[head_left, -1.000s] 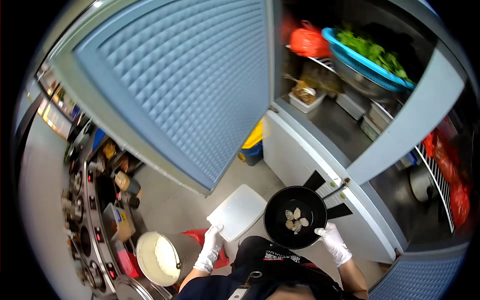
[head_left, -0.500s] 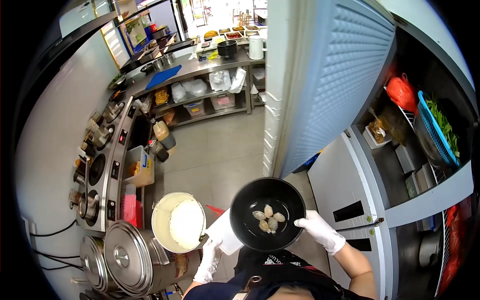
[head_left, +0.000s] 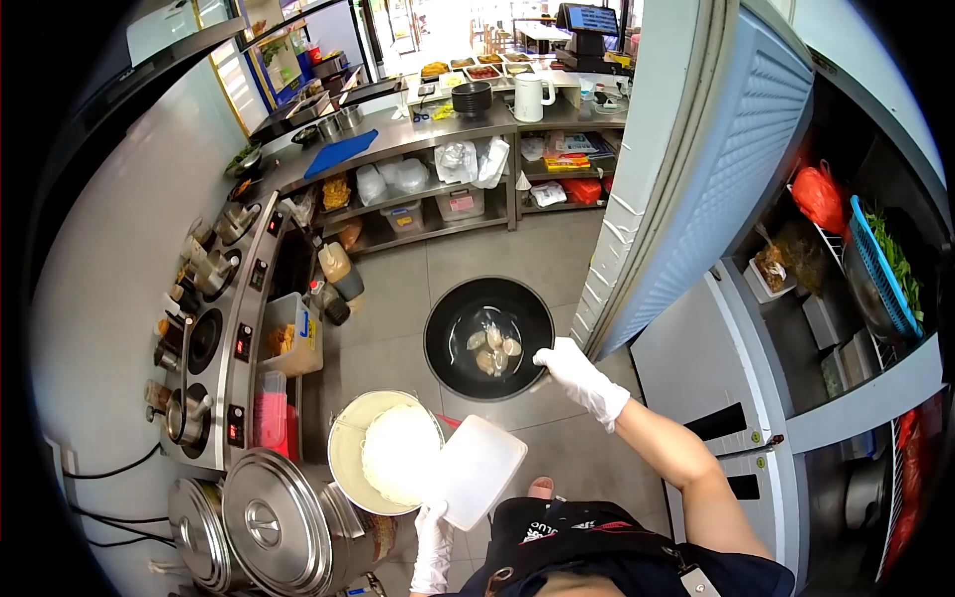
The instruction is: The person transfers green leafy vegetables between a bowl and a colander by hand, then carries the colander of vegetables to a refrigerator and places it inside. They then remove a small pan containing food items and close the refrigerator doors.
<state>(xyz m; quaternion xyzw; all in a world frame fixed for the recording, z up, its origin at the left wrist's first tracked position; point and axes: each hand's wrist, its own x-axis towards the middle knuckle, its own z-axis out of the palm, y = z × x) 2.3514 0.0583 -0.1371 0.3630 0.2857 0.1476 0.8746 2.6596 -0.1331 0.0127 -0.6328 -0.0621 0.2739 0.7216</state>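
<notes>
My right hand (head_left: 587, 381), in a white glove, grips the right rim of a black bowl (head_left: 453, 343), held out over the floor. Several pale, greyish pieces (head_left: 493, 350) lie in the bottom of the bowl. A gloved left hand (head_left: 433, 542), mine, holds a translucent white lid (head_left: 483, 468) by its lower left corner. The lid overlaps the right edge of a cream bucket (head_left: 343, 448), whose contents (head_left: 401, 453) are white. The fingers of my left hand are partly hidden by the lid.
An open fridge door (head_left: 696, 189) stands at the right, beside shelves with a blue basket (head_left: 885, 264). Large lidded steel pots (head_left: 274, 527) are at the lower left. A row of burners (head_left: 206, 340) runs along the left, and a steel counter (head_left: 398, 139) crosses the back.
The view has swung from the fridge toward the back counter. My right hand has carried the bowl forward, away from my body. The lid has come nearer the bucket.
</notes>
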